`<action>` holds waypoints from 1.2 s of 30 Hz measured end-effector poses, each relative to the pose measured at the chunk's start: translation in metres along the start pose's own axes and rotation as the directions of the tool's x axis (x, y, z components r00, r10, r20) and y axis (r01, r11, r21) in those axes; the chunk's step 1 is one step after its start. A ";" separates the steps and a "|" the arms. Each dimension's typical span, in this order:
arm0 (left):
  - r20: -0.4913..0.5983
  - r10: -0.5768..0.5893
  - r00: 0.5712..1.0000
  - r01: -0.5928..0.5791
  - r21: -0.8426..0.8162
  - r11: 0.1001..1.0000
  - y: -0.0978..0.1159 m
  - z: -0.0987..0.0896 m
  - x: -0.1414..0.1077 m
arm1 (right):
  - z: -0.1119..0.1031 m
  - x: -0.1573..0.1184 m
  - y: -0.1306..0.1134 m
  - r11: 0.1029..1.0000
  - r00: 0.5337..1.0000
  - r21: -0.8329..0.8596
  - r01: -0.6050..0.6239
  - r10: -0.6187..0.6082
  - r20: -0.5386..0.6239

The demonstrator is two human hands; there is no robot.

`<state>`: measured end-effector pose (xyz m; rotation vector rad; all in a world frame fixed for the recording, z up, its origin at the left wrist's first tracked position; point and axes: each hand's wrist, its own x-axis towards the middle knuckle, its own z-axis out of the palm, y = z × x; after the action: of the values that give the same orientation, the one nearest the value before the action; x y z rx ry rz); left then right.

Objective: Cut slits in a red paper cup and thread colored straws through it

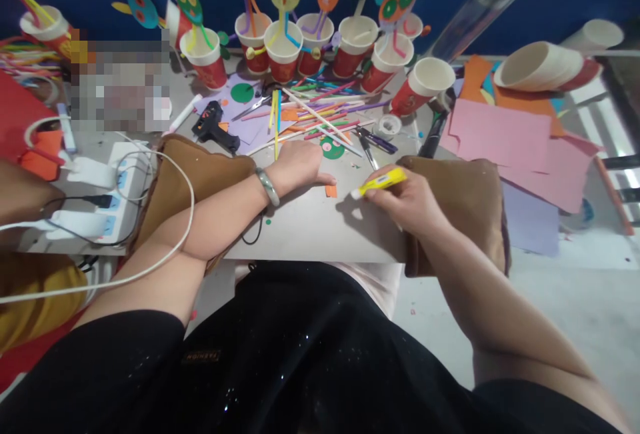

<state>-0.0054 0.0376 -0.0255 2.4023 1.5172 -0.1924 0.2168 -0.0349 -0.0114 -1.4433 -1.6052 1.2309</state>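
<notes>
Orange paper piece (331, 191): 1 small scrap, lying on the table (310, 234) at the tip of the left thumb, between the 2 hands. Thumb contact or slight clearance: cannot tell.

Left hand (299, 162): thumb extended toward the scrap; other fingers partly hidden, seemingly curled. Whether they grip anything cannot be told.

Right hand (411, 204): fingers closed around 1 yellow glue stick (385, 182), so judged by its shape; white end pointing left, near the orange scrap but apart from it.

Stage, as judged: positioning, with the scrap beside the thumb and the stick's end close by. Handling needs, as judged: light thumb pressure to steady so small a scrap, and a low, controlled approach of the white end; too hard a push could slide or crease the paper.

Adjacent items: 1 green paper cutout (336, 152) with pink circles, beyond the scrap; 1 roll of tape (389, 125), farther back; 1 black glue gun (216, 129), beyond the left forearm; assorted coloured sticks (320, 114), heaped behind the cutout; pink paper sheets (505, 134), off to the right.
</notes>
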 end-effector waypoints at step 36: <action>-0.017 -0.014 1.000 0.012 -0.104 0.995 -0.001 0.002 0.000 | 0.043 0.016 0.022 0.791 0.960 -0.547 0.275 -0.194 0.201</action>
<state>-0.0057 0.0375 -0.0275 2.3198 1.5123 -0.0929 0.1830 -0.0298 -0.0485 -1.4527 -2.3091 0.7353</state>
